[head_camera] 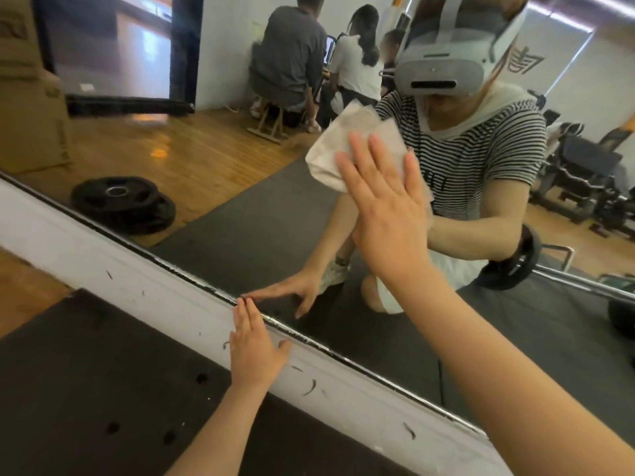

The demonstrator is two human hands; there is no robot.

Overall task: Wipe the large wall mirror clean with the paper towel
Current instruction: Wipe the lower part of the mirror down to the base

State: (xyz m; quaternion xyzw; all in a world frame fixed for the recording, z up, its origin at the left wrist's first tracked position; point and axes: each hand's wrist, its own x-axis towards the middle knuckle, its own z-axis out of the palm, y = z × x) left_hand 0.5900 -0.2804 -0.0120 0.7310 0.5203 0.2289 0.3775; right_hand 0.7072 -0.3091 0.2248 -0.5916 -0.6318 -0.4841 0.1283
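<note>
Right hand pressing flat against the mirror, fingers straight and spread, pinning the paper towel to the glass. Towel lying crumpled between palm and mirror, its white folds sticking out above and to the left of the fingertips, at about the height of the reflected striped shirt.

Left hand resting lower down, fingers straight and relaxed, holding nothing, palm lying on the white ledge along the mirror's bottom edge, fingertips reaching right up to the glass and meeting their own reflection. Ledge showing dark scuffs and scratches.

Below the ledge, dark floor mat spreading out, dotted with a few round holes, wooden floor showing at the left.

In the reflection: crouching figure wearing a grey headset, black weight plates stacked on the wooden floor, a barbell lying on the mat at the right, a rack of gym equipment beyond it. Further back, two people sitting on stools with backs turned, facing a lit screen. Cardboard boxes standing at the far left, flaps closed, contents hidden.
</note>
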